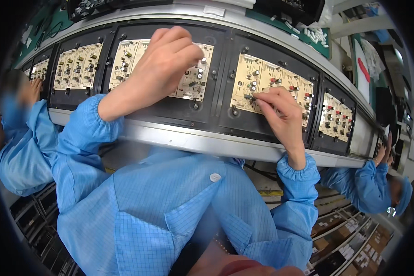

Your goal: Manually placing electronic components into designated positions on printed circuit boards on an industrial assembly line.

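While the left hand (168,69) is above the left board (207,83), beyond the rail (179,138), its fingers curl inward; I cannot tell whether they are clamped on anything. Farther right along the rail, the right hand (283,110) is at the right board (266,77), thumb and forefinger nearly together at a dark part (249,96); whether they clamp it or only touch it, I cannot tell. That part is toward the board's edge nearest the rail. Both boards lie in black trays (244,123) beyond the rail, and upright capacitors (199,76) stand on them. Well beyond the rail, white parts (316,37) are scattered on a green mat (262,18). On the rail's near side is the person's blue coat (147,202); past its left stretch, a co-worker's hand (35,91) is at another board (40,70).
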The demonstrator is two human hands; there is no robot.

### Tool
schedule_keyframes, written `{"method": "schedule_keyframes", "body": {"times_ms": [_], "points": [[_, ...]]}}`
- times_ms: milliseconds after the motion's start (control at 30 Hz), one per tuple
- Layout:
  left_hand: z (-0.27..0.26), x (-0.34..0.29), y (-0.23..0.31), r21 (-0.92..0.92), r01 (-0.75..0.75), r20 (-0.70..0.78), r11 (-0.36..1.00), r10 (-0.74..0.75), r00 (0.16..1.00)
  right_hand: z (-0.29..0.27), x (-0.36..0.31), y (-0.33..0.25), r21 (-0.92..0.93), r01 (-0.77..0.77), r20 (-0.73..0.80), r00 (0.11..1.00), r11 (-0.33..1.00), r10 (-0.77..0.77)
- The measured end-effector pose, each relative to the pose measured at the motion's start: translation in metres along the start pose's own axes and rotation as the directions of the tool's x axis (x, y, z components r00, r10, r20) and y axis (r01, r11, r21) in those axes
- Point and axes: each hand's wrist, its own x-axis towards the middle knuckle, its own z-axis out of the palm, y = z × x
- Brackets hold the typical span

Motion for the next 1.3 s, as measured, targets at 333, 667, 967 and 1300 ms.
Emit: {"method": "schedule_keyframes", "body": {"times_ms": [333,667,967,1300], "points": [[0.026,-0.009,0.020,-0.318,0.060,0.042,0.946,-0.049,0.998,0.014,-0.009,-0.007,-0.337,0.204,0.038,0.978,0.919,-0.203],[0.031,-0.013,0.021,-0.385,0.089,0.168,0.919,-0.026,0.986,0.015,0.001,-0.008,-0.379,0.188,0.067,0.982,0.906,-0.176],[0.051,0.001,0.056,-0.439,-0.090,0.386,0.894,0.278,0.880,-0.005,0.006,0.012,-0.405,0.268,0.131,0.963,0.874,-0.235],[0.049,0.003,0.072,-0.446,-0.147,0.413,0.883,0.348,0.842,-0.055,-0.062,0.030,-0.373,-0.136,-0.434,0.900,0.918,-0.043]]}}
